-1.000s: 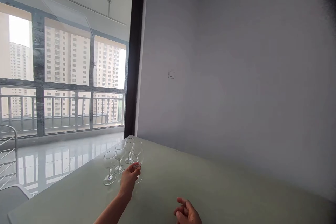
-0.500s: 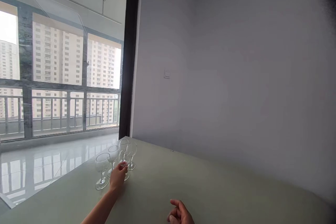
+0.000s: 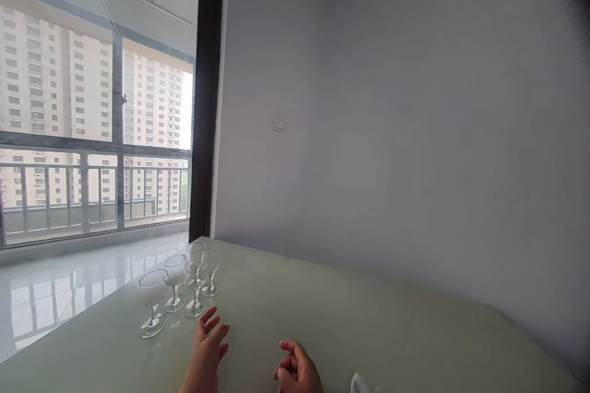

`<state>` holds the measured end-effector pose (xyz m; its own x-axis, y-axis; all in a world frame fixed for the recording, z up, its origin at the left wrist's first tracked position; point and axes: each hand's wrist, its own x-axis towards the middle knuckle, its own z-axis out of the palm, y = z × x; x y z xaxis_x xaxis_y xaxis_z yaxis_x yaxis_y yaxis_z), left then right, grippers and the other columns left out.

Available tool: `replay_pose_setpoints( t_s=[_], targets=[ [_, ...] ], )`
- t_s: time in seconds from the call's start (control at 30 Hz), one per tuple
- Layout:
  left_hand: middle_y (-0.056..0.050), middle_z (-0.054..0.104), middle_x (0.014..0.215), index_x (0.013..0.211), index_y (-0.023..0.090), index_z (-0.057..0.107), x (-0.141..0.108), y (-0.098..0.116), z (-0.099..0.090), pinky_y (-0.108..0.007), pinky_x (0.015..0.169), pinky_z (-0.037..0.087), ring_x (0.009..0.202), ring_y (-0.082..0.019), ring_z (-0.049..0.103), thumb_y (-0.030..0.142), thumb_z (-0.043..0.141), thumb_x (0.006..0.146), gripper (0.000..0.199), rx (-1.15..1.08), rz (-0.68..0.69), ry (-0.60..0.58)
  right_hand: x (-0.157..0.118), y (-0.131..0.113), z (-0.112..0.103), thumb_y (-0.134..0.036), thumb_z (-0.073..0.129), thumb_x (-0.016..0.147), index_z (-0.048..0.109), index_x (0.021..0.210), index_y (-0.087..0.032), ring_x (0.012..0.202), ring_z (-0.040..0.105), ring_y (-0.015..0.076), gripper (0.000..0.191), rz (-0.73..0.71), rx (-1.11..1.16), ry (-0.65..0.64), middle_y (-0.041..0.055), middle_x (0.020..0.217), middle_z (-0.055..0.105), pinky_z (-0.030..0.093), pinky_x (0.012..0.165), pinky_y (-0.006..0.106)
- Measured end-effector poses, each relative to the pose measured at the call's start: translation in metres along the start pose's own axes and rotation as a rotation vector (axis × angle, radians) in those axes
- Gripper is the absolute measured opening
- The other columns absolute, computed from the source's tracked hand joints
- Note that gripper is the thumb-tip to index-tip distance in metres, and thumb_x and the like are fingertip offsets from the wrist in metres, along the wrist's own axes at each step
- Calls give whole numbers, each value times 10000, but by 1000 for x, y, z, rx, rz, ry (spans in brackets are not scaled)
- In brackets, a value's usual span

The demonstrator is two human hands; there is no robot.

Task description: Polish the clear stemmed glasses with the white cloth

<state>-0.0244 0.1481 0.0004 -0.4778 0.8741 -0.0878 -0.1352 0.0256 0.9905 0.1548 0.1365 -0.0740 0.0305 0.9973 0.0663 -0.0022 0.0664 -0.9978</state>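
Note:
Several clear stemmed glasses stand upright in a cluster at the left end of the pale green tabletop [image 3: 350, 325]. The front-left glass [image 3: 153, 288] is the largest in view; another stemmed glass [image 3: 195, 285] stands closest to my left hand [image 3: 209, 341]. That hand holds nothing, its fingers apart, just in front of this glass's foot. My right hand [image 3: 298, 368] hovers over the table's near side, loosely curled with the forefinger partly stretched and nothing visible in it.
A white, pointed thing [image 3: 359, 384], mostly cut off, shows at the bottom edge right of my right hand. Behind the table rises a grey wall [image 3: 391, 135] with a switch plate [image 3: 279, 124]. To the left are a dark door frame [image 3: 205, 98] and a glossy floor [image 3: 92, 282].
My left hand has let go of the nearest middle glass and drawn back toward me, fingers spreading. The view has turned right, and a white thing has appeared at the bottom edge.

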Motion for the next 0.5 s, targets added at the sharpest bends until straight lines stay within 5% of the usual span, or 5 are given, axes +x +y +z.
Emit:
replay_pose_setpoints(
  t_s=[0.13, 0.27, 0.5],
  targets=[
    [-70, 483, 1146, 1083, 255, 460, -30, 0, 29, -313, 678, 452, 872, -184, 547, 374, 516, 637, 465, 11, 22, -164, -1, -3, 1, -246, 495, 591, 480, 921, -177, 336, 463, 75, 337, 33, -4, 5, -66, 589, 545, 322, 383, 209],
    [-92, 497, 1059, 1074, 181, 449, -31, -31, 44, -326, 621, 468, 659, -154, 536, 367, 557, 553, 564, 49, 160, -262, 0, 1, -1, -204, 513, 560, 510, 883, -171, 439, 518, 113, 325, -9, 4, 48, -64, 532, 518, 365, 462, 230],
    [-36, 562, 881, 991, 185, 516, -20, -56, 43, -308, 594, 460, 566, -136, 517, 339, 512, 574, 444, 30, 187, -203, 1, -6, -1, -205, 507, 566, 524, 832, -184, 421, 493, 112, 267, 59, -20, 45, -45, 539, 559, 358, 473, 242]
  ],
)
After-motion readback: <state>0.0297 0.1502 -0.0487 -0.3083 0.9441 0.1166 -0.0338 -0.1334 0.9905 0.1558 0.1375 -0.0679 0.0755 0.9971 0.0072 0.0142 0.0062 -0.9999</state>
